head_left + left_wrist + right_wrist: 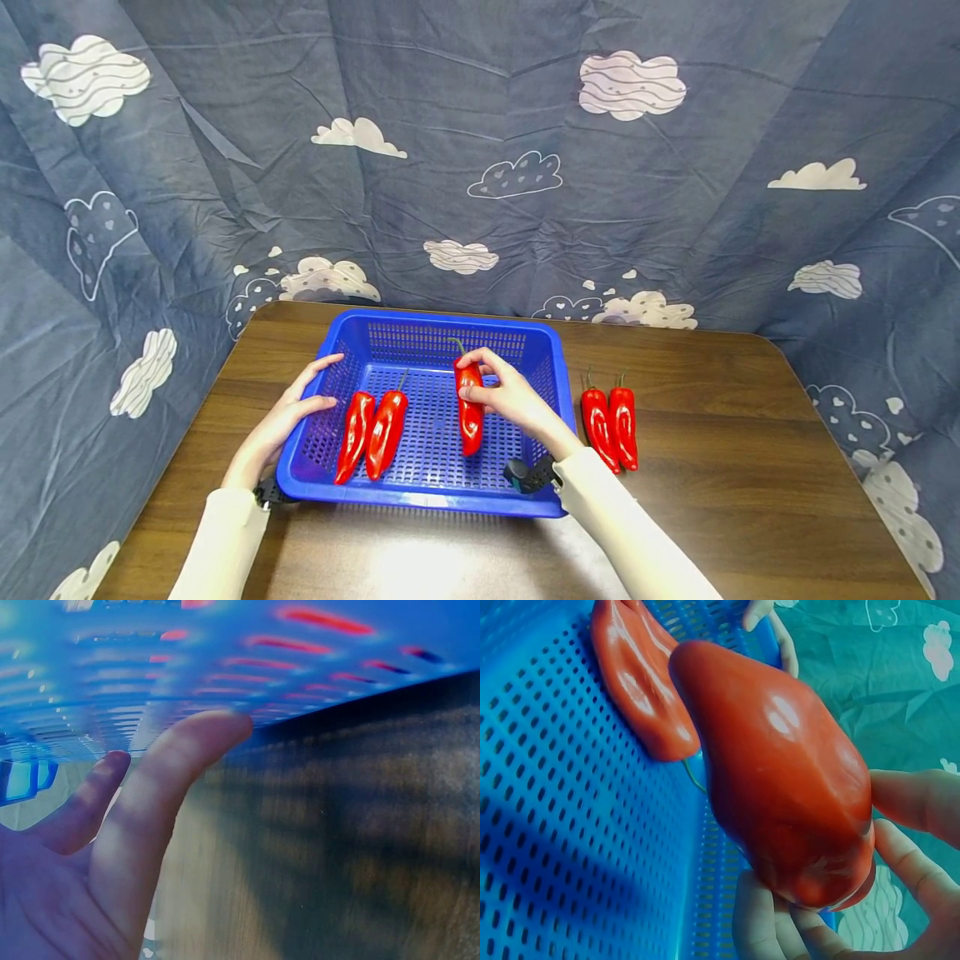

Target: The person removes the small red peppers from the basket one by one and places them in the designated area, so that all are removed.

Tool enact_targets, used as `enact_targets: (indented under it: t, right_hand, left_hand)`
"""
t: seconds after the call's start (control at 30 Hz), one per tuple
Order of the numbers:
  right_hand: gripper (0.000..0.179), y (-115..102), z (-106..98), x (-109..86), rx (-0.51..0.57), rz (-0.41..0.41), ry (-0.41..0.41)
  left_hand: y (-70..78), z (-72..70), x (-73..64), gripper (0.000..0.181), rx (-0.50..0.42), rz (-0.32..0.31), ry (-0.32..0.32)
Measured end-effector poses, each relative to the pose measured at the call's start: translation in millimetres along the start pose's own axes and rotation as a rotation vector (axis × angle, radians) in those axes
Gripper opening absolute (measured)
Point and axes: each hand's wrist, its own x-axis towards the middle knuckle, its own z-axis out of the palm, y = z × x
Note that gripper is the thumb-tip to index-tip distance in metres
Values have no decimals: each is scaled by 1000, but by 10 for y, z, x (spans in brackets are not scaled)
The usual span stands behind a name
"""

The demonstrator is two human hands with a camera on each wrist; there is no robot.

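Observation:
My right hand (510, 396) pinches a red pepper (470, 417) between thumb and fingers, above the floor of a blue plastic basket (420, 500). The pepper hangs with its green stem up and its tip down; in the right wrist view its glossy body (780, 765) fills the middle. Two more red peppers, a left one (355, 437) and a right one (387, 435), lie side by side in the basket's left half. At the basket's left wall is my left hand (281, 421), thumb and fingers extended and touching near the rim.
Right of the basket, two red peppers (597, 429) (623, 429) lie close together on the brown wooden table (720, 433). A dark cloth with white clouds (465, 108) hangs behind the table and along its sides.

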Motion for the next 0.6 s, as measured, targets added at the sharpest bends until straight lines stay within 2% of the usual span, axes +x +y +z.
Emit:
enact_targets:
  t: [0.6]
  right_hand:
    - [36, 70, -269, -152, -4, 13, 17]
  left_hand:
    - [0, -10, -7, 62, -4, -12, 3]
